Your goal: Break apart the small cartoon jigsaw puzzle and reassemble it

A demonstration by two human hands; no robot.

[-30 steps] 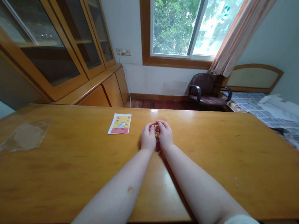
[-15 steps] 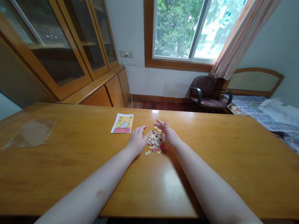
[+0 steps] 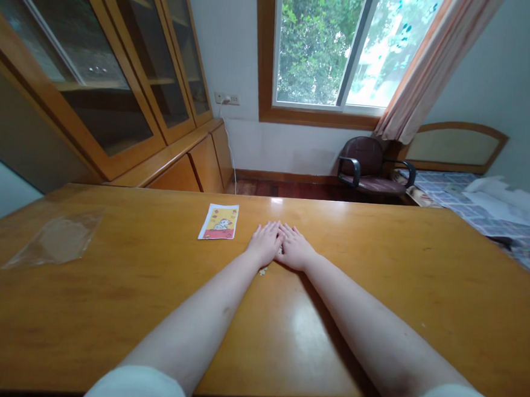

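My left hand [image 3: 265,242] lies flat, palm down, over the pile of jigsaw puzzle pieces, its fingers stretched out. Beside it my right hand [image 3: 294,247] also rests flat on the pile, and the two hands touch at the fingertips. Nearly all the pieces are hidden beneath them. A few puzzle pieces [image 3: 263,271] show just below my left palm, and a sliver of the pile is visible between the hands. To the left of my left hand lies a picture card [image 3: 219,222] with a white animal on yellow and pink.
The wooden table [image 3: 148,311] spreads out on all sides. A clear plastic bag [image 3: 60,238] lies on its left part. Past the far edge stand an office chair [image 3: 369,166], a bed [image 3: 482,201] and a glass-door cabinet [image 3: 161,119].
Both hands have come together from either side of the puzzle pile and now lie flat on top, covering it. The view has shifted slightly.
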